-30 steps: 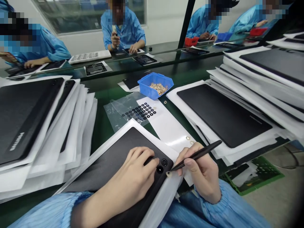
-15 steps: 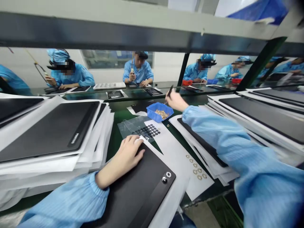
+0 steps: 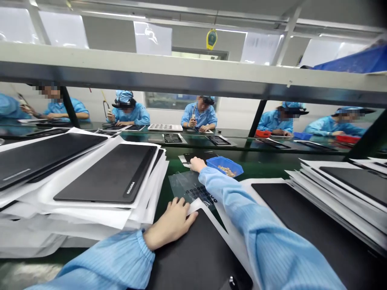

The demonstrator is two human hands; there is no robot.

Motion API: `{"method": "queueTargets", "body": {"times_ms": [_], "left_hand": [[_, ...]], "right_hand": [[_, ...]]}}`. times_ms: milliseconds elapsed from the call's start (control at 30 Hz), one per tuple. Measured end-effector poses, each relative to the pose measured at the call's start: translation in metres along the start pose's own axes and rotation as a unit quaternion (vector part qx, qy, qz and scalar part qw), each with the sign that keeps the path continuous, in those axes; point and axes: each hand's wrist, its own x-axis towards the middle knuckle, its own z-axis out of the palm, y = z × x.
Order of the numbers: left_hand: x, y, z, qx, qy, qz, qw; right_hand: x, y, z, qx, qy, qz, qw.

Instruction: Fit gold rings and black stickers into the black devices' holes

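Well, my right forearm (image 3: 266, 229), in its pale blue striped sleeve, hides much of the bench from me. It crosses a clear plastic bag (image 3: 178, 186) and a sheet of black rubber rings (image 3: 201, 194), so only part of the rings shows. The forearm also covers one side of the black tablet panel (image 3: 193, 257) in front of me, and the frame cuts off the panel's near end, where a round black fitting (image 3: 232, 282) barely shows.

My left hand (image 3: 171, 223) lies palm down on that panel, by its white paper backing (image 3: 195, 206). Its fingers are slightly spread and relaxed, holding nothing. My right arm stretches far forward, and my right hand (image 3: 196, 164) sits just beside a blue plastic bin (image 3: 224, 166) of small brass rings (image 3: 226, 171). Its fingers are bunched narrow, but I cannot tell whether they hold anything.

On my left, a stack of black panels (image 3: 105, 173) sits interleaved with white paper. One panel's dark strip carries pale lettering (image 3: 130, 189), perhaps "POFITIMO", though it is too slanted to be sure. Another stack (image 3: 347, 189) lies on my right. Across the bench, a co-worker (image 3: 199, 114) in a blue smock sits at work.
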Motion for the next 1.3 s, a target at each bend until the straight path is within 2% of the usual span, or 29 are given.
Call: {"method": "queueTargets", "body": {"times_ms": [200, 400, 500, 667, 767, 833, 967, 1067, 1167, 1300], "left_hand": [[-0.001, 0.001, 0.002, -0.004, 0.001, -0.003, 1.000], [-0.001, 0.004, 0.003, 0.012, -0.010, -0.011, 1.000], [0.000, 0.004, 0.003, 0.027, -0.009, -0.006, 1.000], [0.001, 0.002, 0.003, 0.043, -0.016, 0.009, 0.999], [0.001, 0.001, 0.003, 0.048, -0.021, 0.016, 0.998], [0.000, 0.001, 0.003, 0.050, -0.023, 0.020, 0.998], [0.000, 0.001, 0.001, 0.047, -0.018, 0.024, 0.998], [0.000, 0.000, 0.002, 0.046, -0.008, 0.016, 0.999], [0.000, 0.000, 0.004, 0.044, -0.001, 0.011, 0.999], [-0.001, -0.001, 0.004, 0.038, 0.006, 0.008, 0.999]], "right_hand": [[0.024, -0.002, 0.009, -0.025, 0.021, 0.039, 0.999], [0.030, -0.002, 0.007, -0.012, 0.045, 0.067, 0.997], [0.030, 0.000, -0.009, 0.003, 0.040, 0.043, 0.998], [0.026, 0.016, -0.061, 0.023, 0.018, -0.008, 1.000], [0.005, 0.029, -0.085, 0.030, 0.005, -0.028, 0.999], [-0.019, 0.036, -0.090, 0.036, -0.012, -0.038, 0.999], [-0.084, 0.040, -0.079, 0.076, -0.044, -0.047, 0.995], [-0.122, 0.034, -0.066, 0.124, -0.025, -0.038, 0.991], [-0.139, 0.021, -0.050, 0.157, -0.011, -0.032, 0.987], [-0.135, -0.003, -0.022, 0.179, -0.021, -0.025, 0.983]]}}
